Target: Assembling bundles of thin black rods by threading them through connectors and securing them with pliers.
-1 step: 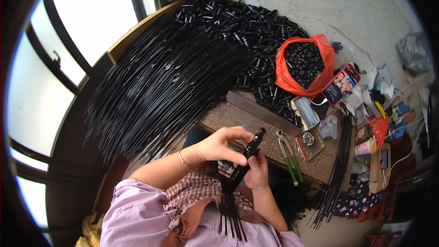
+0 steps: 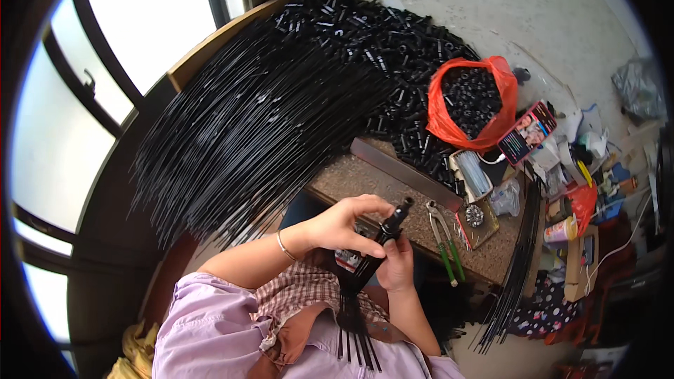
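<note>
Above my lap, my left hand point(image 2: 344, 224) curves round a black tubular fitting point(image 2: 397, 219), with thumb and forefinger on either side of it. My right hand point(image 2: 397, 267) closes on the lower part of the same fitting, its thumb pointing up. The fitting is tilted, its narrow open end up and to the right. Below the hands hangs a bunch of thin black rods point(image 2: 351, 323), fanned out at the lower ends. Whether these rods join the fitting is hidden by my hands and the dark shapes there.
A wide heap of black rods point(image 2: 239, 126) covers the left, with black tubular pieces point(image 2: 414, 49) behind. A red bag point(image 2: 439, 116) holds small black parts. Green-handled pliers point(image 2: 444, 249), a metal bar point(image 2: 404, 172), a lit phone point(image 2: 528, 133) and more rods point(image 2: 516, 274) lie at right.
The view has shifted very slightly. Both hands keep the same hold on the fitting.
</note>
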